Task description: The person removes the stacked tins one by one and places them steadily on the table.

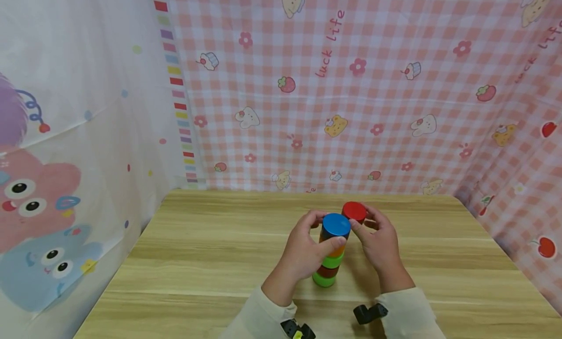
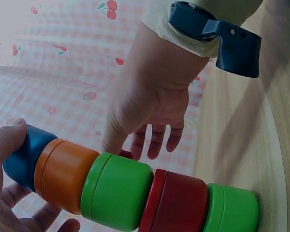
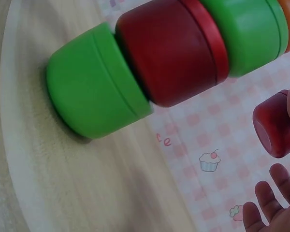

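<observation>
A tower of several smooth round cups stands on the table. From the top it runs blue point(image 1: 336, 225), orange point(image 2: 65, 176), green point(image 2: 118, 191), dark red point(image 2: 176, 200) and a green bottom cup point(image 3: 94, 84). My left hand point(image 1: 303, 249) grips the blue cup at the top, thumb on the near side and fingers round the far side. Beside the tower's top, my right hand point(image 1: 381, 241) pinches a red cup point(image 1: 353, 210) between thumb and finger, held up off the table. Its other fingers are spread in the right wrist view.
The wooden table point(image 1: 210, 251) reaches back to a pink checked cloth point(image 1: 307, 100). A white printed cloth point(image 1: 101, 114) hangs at the left and another checked cloth point(image 1: 522, 183) at the right. Black wrist mounts point(image 1: 370, 313) sit on the cuffs.
</observation>
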### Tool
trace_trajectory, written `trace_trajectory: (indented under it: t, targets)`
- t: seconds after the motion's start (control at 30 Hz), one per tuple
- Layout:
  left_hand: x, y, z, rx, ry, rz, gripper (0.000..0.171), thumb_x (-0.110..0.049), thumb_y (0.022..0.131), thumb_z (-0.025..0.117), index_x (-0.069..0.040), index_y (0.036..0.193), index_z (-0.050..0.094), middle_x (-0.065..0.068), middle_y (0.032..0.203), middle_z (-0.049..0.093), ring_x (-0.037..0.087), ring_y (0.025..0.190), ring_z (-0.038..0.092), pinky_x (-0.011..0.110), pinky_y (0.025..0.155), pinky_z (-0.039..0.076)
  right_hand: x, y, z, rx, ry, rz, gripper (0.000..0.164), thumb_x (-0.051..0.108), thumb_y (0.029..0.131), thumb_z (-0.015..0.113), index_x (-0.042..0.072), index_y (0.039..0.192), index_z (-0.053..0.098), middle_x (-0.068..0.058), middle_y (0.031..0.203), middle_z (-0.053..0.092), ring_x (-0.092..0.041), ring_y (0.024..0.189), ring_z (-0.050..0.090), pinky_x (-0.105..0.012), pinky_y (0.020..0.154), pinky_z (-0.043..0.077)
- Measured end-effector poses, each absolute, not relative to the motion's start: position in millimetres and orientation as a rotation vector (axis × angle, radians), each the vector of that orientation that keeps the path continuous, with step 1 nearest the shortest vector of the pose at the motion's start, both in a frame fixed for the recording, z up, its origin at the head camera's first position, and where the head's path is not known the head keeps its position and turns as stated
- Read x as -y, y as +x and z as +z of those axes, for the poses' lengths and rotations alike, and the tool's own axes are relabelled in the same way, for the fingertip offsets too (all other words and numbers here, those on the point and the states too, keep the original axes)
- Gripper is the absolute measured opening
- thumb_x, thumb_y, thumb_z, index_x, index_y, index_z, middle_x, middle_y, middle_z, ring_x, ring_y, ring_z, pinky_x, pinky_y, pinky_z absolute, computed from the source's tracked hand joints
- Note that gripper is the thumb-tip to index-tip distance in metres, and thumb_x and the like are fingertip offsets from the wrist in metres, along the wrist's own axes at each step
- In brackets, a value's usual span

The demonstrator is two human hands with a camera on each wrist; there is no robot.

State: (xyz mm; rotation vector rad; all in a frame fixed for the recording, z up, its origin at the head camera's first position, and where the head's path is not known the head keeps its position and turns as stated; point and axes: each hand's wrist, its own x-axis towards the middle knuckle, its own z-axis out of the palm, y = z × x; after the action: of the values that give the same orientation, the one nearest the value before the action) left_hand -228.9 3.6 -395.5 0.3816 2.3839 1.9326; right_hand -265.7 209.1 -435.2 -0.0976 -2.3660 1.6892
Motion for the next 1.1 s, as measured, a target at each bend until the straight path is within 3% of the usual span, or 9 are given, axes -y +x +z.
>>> trace_trajectory:
  t: [0.3, 0.67, 1.1]
  targets:
    - [-4.2, -229.6, -397.0, -2.385, 0.39, 1.938, 0.047, -0.033, 0.092, 0.083, -0.028, 0.134, 0.063, 0.0, 0.144, 0.058, 0.034, 0.143, 0.047, 0.072, 0.111, 0.04, -212.4, -273.3, -449.2, 2.379, -0.077, 1.683, 0.059, 0.033, 0.102, 0.072, 0.016, 0.155, 0.052, -0.015, 0.145, 0.054, -0.036, 0.131, 0.048, -0.044, 0.102, 0.044]
    - [-4.0, -229.6, -398.0, -2.392, 0.404, 1.94, 0.046, -0.033, 0.093, 0.083, -0.028, 0.134, 0.063, 0.0, 0.144, 0.058, 0.036, 0.143, 0.047, 0.073, 0.11, 0.04, -212.3, -277.9, -462.8, 2.409, -0.028, 1.631, 0.061, 0.032, 0.102, 0.072, 0.01, 0.155, 0.052, -0.018, 0.15, 0.052, -0.039, 0.131, 0.048, -0.049, 0.107, 0.041]
    - [-3.3, -229.5, -397.1, -2.389, 0.414, 1.941, 0.048, -0.034, 0.092, 0.083, -0.025, 0.135, 0.063, 0.001, 0.145, 0.058, 0.033, 0.142, 0.047, 0.072, 0.111, 0.039, -214.3, -279.8, -475.0, 2.47, 0.023, 1.65, 0.06, 0.028, 0.104, 0.07, 0.011, 0.157, 0.049, -0.018, 0.151, 0.05, -0.037, 0.132, 0.046, -0.052, 0.111, 0.039]
